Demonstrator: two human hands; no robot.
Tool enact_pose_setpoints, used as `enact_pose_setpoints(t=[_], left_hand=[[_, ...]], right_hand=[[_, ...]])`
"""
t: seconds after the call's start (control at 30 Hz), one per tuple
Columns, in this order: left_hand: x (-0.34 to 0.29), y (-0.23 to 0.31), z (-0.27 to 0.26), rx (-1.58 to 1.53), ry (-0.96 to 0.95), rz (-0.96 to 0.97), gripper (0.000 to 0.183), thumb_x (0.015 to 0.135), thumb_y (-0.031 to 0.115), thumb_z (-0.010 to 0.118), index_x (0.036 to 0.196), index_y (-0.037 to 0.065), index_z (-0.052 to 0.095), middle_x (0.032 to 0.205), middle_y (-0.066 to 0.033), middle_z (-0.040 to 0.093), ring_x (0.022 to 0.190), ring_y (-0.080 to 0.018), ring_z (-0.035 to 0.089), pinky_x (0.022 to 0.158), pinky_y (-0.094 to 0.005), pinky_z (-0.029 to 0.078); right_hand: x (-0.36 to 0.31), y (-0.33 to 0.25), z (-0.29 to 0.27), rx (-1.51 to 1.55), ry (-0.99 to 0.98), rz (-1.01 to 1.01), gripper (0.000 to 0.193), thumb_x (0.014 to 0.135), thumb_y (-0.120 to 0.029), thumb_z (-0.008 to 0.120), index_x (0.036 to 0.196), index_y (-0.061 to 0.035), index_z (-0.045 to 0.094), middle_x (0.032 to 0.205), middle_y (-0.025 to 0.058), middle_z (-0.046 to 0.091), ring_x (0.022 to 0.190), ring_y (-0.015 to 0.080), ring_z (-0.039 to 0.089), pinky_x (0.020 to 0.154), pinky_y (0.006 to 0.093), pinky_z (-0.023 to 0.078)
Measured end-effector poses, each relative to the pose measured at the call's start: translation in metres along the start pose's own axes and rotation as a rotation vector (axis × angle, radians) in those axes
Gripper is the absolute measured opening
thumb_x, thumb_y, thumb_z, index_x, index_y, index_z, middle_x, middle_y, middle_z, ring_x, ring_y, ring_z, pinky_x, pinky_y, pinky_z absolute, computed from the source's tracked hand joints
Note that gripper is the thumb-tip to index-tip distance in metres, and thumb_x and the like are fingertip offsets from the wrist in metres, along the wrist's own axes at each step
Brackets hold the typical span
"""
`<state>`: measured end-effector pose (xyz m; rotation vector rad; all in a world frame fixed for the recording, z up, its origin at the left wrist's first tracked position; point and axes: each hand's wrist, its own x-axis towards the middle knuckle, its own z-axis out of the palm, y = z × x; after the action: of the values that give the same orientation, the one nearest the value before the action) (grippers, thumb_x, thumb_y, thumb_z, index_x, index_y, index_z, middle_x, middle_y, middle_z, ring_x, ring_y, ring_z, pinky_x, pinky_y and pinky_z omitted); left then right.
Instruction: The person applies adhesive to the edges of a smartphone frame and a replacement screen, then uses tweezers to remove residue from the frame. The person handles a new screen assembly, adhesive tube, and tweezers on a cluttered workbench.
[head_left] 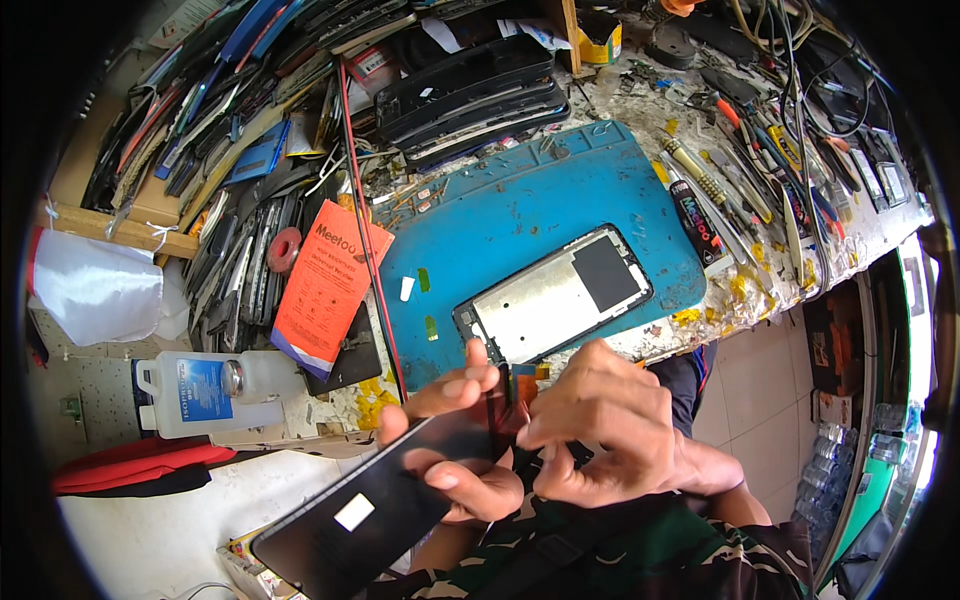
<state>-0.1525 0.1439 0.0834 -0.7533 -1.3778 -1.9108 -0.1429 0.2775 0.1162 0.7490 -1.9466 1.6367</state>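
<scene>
Gripping dark screen panel (400, 500) in left hand (488, 494), thumb over face, other fingers spread by far edge. Held in front of worktop (652, 340), apart from phone frame (530, 310) on blue mat (480, 235). Curling right hand (612, 425) at panel's upper end; hard to make out whether pinching anything. Probably detailing that end; seemingly calling next for steady hold, light fingertip control.

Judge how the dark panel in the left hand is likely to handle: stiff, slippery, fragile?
The dark panel seems stiff: it looks flat though the left hand grips it near one end. Its smooth face could be slippery, as soft reflections suggest. Its thin edge hints that bending might crack it.
</scene>
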Motion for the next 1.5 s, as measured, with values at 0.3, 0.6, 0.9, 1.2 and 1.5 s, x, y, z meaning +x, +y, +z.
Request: enact_pose_setpoints(t=[0.3, 0.6, 0.9, 1.2, 1.5], left_hand=[[0.018, 0.014, 0.006, 0.033, 0.384, -0.319, 0.069, 0.099, 0.049, 0.04, 0.148, 0.004, 0.019, 0.107, -0.0166, 0.052, 0.095, -0.0289, 0.055, 0.095, -0.0552, 0.048], [0.046, 0.005, -0.041, -0.637, 0.001, -0.706, 0.094, 0.092, 0.075, 0.027, 0.149, 0.0, 0.025, 0.107, -0.0198, 0.054, 0.085, -0.0292, 0.058, 0.072, -0.0463, 0.052], [0.03, -0.01, -0.029, -1.132, -0.052, -1.004, 0.081, 0.096, 0.07, 0.017, 0.151, 0.012, 0.026, 0.136, -0.0311, 0.042, 0.09, -0.0394, 0.06, 0.073, -0.0524, 0.052], [0.047, -0.017, -0.014, -1.106, -0.023, -1.118, 0.097, 0.093, 0.074, 0.019, 0.141, -0.008, 0.035, 0.113, -0.0266, 0.058, 0.088, -0.032, 0.063, 0.076, -0.0436, 0.051], [0.047, -0.018, -0.015, -1.028, -0.101, -1.146, 0.099, 0.092, 0.076, 0.014, 0.14, -0.008, 0.037, 0.108, -0.0248, 0.06, 0.084, -0.0288, 0.064, 0.076, -0.0406, 0.052]], right_hand=[[-0.02, -0.009, -0.022, 0.25, -0.137, -0.103, 0.016, 0.077, -0.005, 0.062, 0.091, -0.0061, 0.069, 0.074, 0.0046, 0.061, 0.062, 0.0202, 0.054, 0.056, 0.0324, 0.04], [-0.036, -0.014, -0.109, -0.212, -0.075, 0.21, 0.02, 0.06, 0.003, 0.059, 0.075, -0.0068, 0.068, 0.071, 0.0031, 0.064, 0.066, 0.0197, 0.063, 0.059, 0.0318, 0.051], [0.025, 0.049, -0.179, -1.144, 0.135, 0.274, 0.012, 0.082, -0.001, 0.06, 0.093, 0.0009, 0.067, 0.097, 0.0118, 0.066, 0.086, 0.0284, 0.064, 0.079, 0.0375, 0.05], [0.033, 0.041, -0.133, -1.063, -0.123, 0.439, 0.026, 0.086, -0.019, 0.07, 0.109, -0.0056, 0.068, 0.087, 0.0116, 0.067, 0.071, 0.0247, 0.063, 0.066, 0.0371, 0.05], [0.027, 0.049, -0.138, -0.662, 0.014, 0.582, 0.025, 0.092, -0.012, 0.063, 0.117, -0.0066, 0.066, 0.086, 0.0059, 0.065, 0.069, 0.0127, 0.056, 0.065, 0.0252, 0.044]])
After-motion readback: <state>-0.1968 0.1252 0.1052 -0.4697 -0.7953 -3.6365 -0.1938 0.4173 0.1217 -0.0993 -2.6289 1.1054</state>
